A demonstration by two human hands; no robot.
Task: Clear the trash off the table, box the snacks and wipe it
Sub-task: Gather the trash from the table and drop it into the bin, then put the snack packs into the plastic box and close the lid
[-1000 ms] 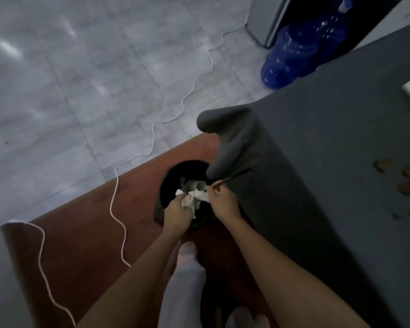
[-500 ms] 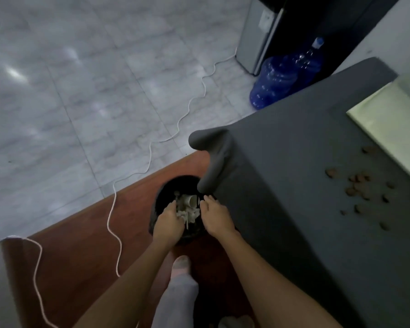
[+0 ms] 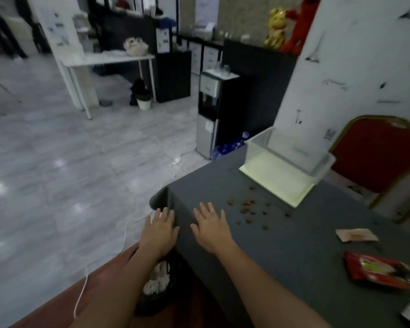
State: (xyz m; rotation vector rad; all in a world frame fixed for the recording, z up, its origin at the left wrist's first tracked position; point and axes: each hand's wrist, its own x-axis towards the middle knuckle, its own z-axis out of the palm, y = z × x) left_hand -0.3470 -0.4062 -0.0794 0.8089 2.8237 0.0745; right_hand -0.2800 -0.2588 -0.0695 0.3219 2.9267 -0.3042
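- The left hand is hanging in the air with its fingers straight and spread wide, holding nothing, just off the corner of the surface covered in dark grey cloth.
- The right hand is likewise spreading its fingers flat and wide, gripping nothing, palm down over the near left part of the surface; whether it is touching the cloth I cannot tell.
- The two hands are lying side by side, a little apart, with the draped cloth corner showing between them.
- Under the left forearm, a round black waste bin is standing on the reddish-brown floor mat, holding crumpled white paper.
- Small brown snack pieces are lying scattered on the cloth beyond the right hand, between it and the clear plastic box.
- That box is sitting on a pale yellow-green flat lid at the far part of the surface.
- A red snack packet is lying near the right edge, with a flat tan wrapper just beyond it.
- A thin white cable is trailing over the grey tiled floor to the left.
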